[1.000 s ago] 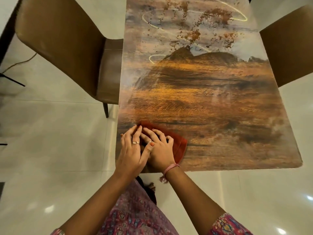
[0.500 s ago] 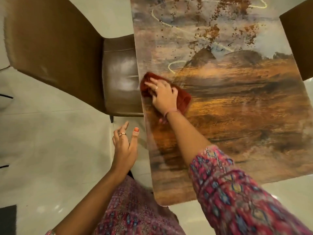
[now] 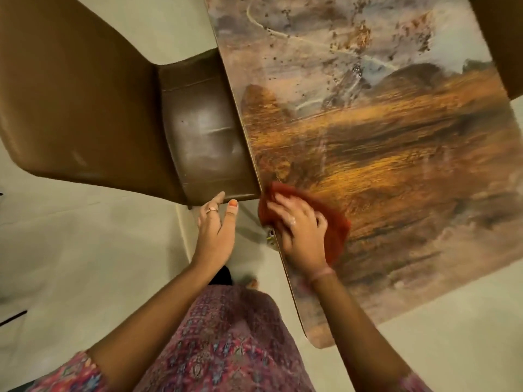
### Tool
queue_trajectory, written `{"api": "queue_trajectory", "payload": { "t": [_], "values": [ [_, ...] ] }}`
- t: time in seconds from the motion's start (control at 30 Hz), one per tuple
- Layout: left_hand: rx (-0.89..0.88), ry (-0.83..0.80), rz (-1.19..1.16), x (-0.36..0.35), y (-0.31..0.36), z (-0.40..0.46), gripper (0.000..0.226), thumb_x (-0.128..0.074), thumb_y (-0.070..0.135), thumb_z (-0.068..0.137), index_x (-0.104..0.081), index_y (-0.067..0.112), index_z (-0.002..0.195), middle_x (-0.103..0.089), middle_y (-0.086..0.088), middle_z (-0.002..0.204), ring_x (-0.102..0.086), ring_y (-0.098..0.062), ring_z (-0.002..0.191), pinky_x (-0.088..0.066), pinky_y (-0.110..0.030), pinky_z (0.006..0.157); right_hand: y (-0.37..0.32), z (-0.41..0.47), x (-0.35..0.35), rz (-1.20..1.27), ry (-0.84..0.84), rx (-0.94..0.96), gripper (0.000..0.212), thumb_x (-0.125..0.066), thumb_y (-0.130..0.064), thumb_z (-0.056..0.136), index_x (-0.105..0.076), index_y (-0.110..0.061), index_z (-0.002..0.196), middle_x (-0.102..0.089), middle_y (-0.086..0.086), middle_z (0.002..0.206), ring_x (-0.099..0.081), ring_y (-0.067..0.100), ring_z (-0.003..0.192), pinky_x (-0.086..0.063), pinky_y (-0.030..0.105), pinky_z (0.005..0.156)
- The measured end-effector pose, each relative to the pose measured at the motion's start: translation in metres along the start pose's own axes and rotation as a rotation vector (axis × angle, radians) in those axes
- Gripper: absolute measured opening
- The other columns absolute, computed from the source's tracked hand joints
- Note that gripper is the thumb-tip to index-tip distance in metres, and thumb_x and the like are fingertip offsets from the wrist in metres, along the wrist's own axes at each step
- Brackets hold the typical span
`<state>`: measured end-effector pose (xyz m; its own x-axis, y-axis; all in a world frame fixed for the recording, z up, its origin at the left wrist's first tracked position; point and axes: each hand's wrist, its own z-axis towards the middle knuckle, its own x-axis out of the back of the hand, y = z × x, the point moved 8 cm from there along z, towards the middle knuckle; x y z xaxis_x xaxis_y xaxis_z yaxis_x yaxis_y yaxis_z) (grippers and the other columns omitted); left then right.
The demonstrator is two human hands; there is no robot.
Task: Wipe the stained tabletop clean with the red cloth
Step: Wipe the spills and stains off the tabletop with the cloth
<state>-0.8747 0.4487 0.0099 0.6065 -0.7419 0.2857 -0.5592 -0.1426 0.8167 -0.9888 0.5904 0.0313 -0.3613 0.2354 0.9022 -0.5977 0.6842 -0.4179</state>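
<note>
Red crumpled cloth lies at the glossy brown painted-pattern tabletop's left edge, pressed flat under the right hand. Left hand hangs open off-table, by the brown leather chair. Brown stains speckle the far end.

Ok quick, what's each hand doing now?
Left hand: open, holding nothing, beside the chair.
Right hand: open, pressing the red cloth on the tabletop.

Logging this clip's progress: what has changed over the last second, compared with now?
The left hand came off the red cloth and now hangs open by the chair seat. The right hand pushed the cloth up the table's left edge, then drew it back toward the person. Unchanged: the right hand presses the cloth flat, and the far stains on the tabletop remain.
</note>
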Motion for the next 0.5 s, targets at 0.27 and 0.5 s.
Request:
{"api": "queue_trajectory", "payload": {
  "t": [0.27,0.5],
  "values": [
    [0.012,-0.036,-0.007,-0.021,0.001,-0.010,0.051,-0.039,0.044,0.097,-0.038,0.018,0.141,-0.035,-0.008,0.143,-0.033,-0.021,0.135,-0.027,-0.045,0.113,0.037,-0.173,-0.007,-0.001,-0.062,0.013,0.033,-0.032,-0.044,0.098,-0.047,-0.047,0.126,-0.040,-0.029,0.137,-0.043,0.005,0.123,-0.024,0.028,0.084],
    [0.024,-0.052,-0.020,-0.026,-0.003,-0.009,0.048,-0.037,0.044,0.098,-0.039,0.020,0.139,-0.038,-0.004,0.140,-0.040,-0.013,0.124,-0.030,-0.032,0.107,0.034,-0.154,-0.013,-0.063,-0.055,-0.027,0.040,-0.048,-0.034,0.088,-0.049,-0.047,0.126,-0.040,-0.030,0.138,-0.040,0.005,0.125,-0.023,0.029,0.085]
  ]
}}
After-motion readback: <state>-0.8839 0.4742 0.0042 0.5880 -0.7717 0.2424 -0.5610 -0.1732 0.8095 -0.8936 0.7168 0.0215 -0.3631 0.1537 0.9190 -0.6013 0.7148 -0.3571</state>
